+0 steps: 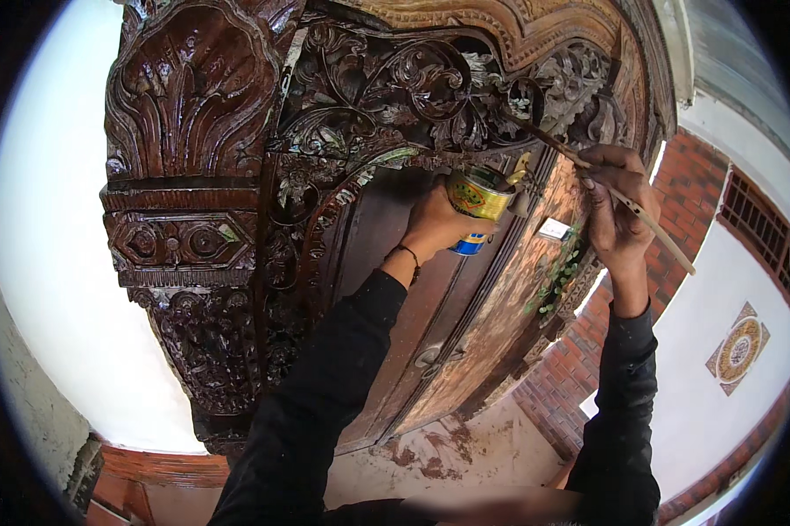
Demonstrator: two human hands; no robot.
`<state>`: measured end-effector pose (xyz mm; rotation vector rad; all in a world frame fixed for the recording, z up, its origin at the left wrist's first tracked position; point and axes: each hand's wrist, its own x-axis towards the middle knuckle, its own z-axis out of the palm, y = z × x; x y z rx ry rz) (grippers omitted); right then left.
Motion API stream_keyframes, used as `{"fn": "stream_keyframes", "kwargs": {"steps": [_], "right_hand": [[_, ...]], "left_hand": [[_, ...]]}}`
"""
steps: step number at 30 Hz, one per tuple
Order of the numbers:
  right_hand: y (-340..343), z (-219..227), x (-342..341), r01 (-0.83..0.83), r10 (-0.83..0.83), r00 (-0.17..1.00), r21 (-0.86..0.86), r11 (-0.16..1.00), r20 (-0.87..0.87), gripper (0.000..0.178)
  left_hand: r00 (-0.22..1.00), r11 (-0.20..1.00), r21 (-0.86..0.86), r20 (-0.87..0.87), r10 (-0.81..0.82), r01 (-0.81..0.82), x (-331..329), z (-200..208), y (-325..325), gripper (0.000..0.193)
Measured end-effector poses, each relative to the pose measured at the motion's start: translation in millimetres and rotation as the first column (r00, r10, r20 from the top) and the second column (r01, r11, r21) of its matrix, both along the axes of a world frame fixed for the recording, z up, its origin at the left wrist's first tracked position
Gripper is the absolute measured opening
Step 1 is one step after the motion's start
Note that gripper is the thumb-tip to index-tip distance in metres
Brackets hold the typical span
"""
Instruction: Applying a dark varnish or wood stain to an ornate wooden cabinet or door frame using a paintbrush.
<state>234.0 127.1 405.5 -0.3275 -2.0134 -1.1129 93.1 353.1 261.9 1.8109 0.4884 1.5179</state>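
A carved dark wooden panel (351, 131) with scrolls and leaves stretches in front of me, its left part glossy and wet-looking. My left hand (434, 221) is wrapped round a small yellow, green and blue paint tin (478, 203), held upright just below the carving. My right hand (621, 200) pinches a slim brush (667, 242) by its pale wooden handle. The dark brush end points up and left into the scrollwork above the tin; its bristles blend with the wood, so whether they touch cannot be made out.
Below the carving stands a brown wooden door (395, 298) with a metal handle (430, 355). To its right are a lighter, unglossed wooden frame (474, 364), a green plant (553, 280) and a brick wall (689, 188). Brown stains (439, 451) mark the floor.
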Motion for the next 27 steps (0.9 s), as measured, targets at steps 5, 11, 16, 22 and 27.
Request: {"fn": "stream_keyframes", "kwargs": {"steps": [5, 11, 16, 22, 27], "right_hand": [[4.7, 10.8, -8.8, -0.010, 0.010, 1.000, 0.089, 0.996, 0.005, 0.015], [14.3, 7.2, -25.8, 0.088, -0.094, 0.994, 0.095, 0.992, 0.059, 0.017], [21.1, 0.3, -27.3, 0.125, -0.141, 0.985, 0.158, 0.980, 0.099, 0.026], [18.8, -8.4, -20.8, 0.181, -0.209, 0.968, 0.192, 0.965, 0.136, 0.034], [19.8, -18.4, -23.2, 0.226, -0.251, 0.963, 0.222, 0.949, 0.093, 0.034]], "left_hand": [[0.999, 0.999, 0.009, 0.012, -0.035, 0.035, -1.9, 3.8, -7.5, 0.091], [0.999, 0.999, -0.016, 0.013, -0.051, 0.051, -6.7, 5.9, -15.2, 0.081], [0.997, 0.998, 0.005, 0.061, -0.055, 0.055, -14.2, 7.9, -24.1, 0.078], [0.991, 0.991, -0.004, 0.042, -0.131, 0.131, -13.2, 9.5, -21.8, 0.080], [0.999, 1.000, 0.001, 0.050, 0.009, -0.009, -11.6, -1.0, -12.6, 0.079]]}}
